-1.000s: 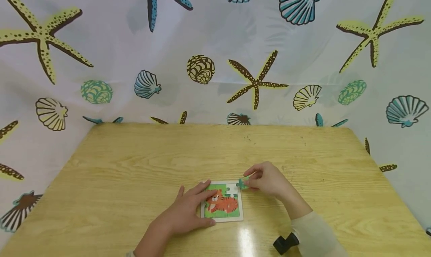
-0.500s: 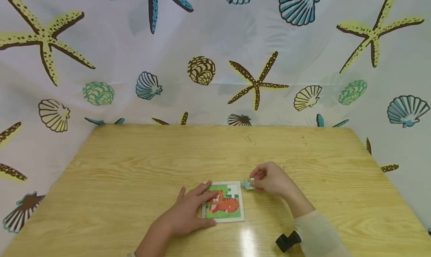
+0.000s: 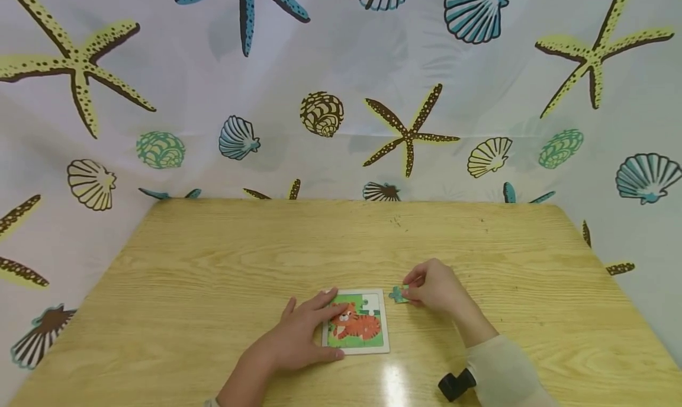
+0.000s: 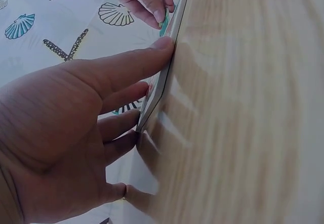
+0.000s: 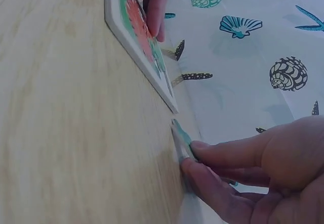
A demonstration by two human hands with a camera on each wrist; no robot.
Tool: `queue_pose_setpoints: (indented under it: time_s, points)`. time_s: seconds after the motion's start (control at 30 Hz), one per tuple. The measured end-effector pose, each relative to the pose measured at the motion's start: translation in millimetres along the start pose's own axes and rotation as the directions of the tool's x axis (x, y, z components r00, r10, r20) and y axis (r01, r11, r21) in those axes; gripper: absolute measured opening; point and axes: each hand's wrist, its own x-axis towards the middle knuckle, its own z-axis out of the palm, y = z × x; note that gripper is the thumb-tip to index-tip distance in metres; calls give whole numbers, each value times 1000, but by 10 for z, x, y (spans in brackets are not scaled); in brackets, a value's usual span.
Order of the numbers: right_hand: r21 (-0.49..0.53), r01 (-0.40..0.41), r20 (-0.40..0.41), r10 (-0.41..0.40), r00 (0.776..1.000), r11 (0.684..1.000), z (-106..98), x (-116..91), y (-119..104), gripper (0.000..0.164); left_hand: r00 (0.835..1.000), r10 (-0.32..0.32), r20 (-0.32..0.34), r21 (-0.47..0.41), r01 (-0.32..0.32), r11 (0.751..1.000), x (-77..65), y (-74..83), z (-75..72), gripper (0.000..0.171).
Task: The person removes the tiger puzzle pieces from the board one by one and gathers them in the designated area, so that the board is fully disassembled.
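A square tiger jigsaw puzzle (image 3: 356, 327) in a white frame lies flat on the table, with a white gap at its upper right. My left hand (image 3: 301, 336) rests on its left side, fingers spread over the picture and thumb at the lower edge. In the left wrist view the thumb (image 4: 136, 62) touches the frame's edge (image 4: 164, 75). Just right of the frame, my right hand (image 3: 434, 285) pinches a green puzzle piece (image 3: 397, 294) between thumb and finger. The right wrist view shows this piece (image 5: 181, 135) tilted close to the tabletop, apart from the frame's corner.
The wooden table (image 3: 240, 265) reaches back to a white cloth (image 3: 288, 152) printed with starfish and shells. A black device (image 3: 456, 385) sits at the right wrist, beside the pale sleeve (image 3: 503, 368).
My right hand has drawn the puzzle piece to the right, from over the frame's upper right corner to beside it. The left hand stays on the puzzle.
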Motion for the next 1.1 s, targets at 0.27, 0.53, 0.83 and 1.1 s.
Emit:
queue_pose_setpoints:
  time_s: [0.27, 0.53, 0.83, 1.1]
  points:
    - [-86, 5, -49, -10, 999, 996, 38, 15, 7, 13, 1000, 6, -6, 7, -6, 1000, -7, 22, -23, 77]
    - [-176, 25, -89, -41, 995, 984, 85, 23, 5, 9, 1000, 3, -4, -9, -3, 1000, -5, 2, 5, 77]
    - [-191, 39, -104, -60, 993, 981, 108, 17, 21, 8, 1000, 20, -20, 6, -20, 1000, -10, -14, 24, 78]
    - [-187, 44, -83, -61, 995, 981, 99, -7, 7, 13, 1000, 7, -12, 2, -7, 1000, -19, -14, 24, 77]
